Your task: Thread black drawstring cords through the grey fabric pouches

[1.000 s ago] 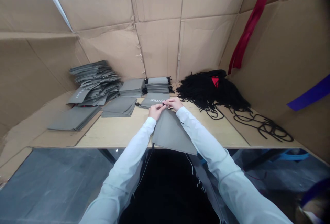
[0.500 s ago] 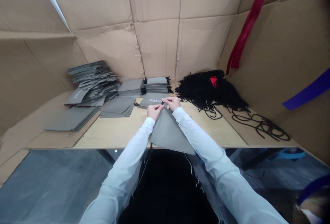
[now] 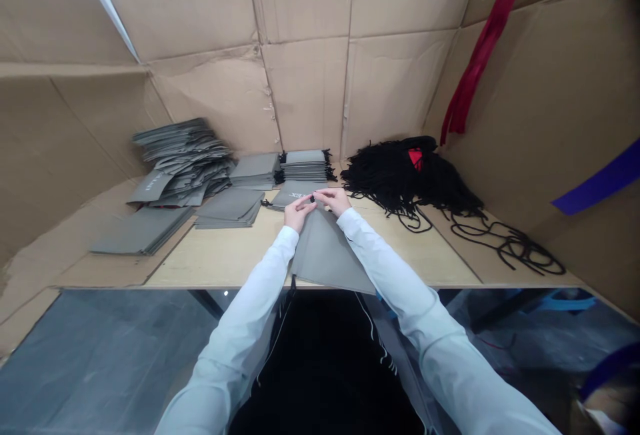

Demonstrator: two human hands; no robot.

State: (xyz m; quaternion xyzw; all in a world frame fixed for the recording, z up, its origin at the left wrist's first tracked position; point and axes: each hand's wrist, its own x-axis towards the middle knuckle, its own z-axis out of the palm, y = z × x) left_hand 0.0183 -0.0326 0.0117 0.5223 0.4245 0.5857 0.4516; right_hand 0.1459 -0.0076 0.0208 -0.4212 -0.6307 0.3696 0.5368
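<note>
Where both hands meet, smooth grey pouch lies flat.

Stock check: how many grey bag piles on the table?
6: tall messy pile far left; flat pile before it; low pile mid-left; another pile behind it; corded stack at back; lettered pile beyond the held bag. More may hide.

Black bit at gray bag top too small to identify; lettering on pouch beneath partly hidden.
</note>
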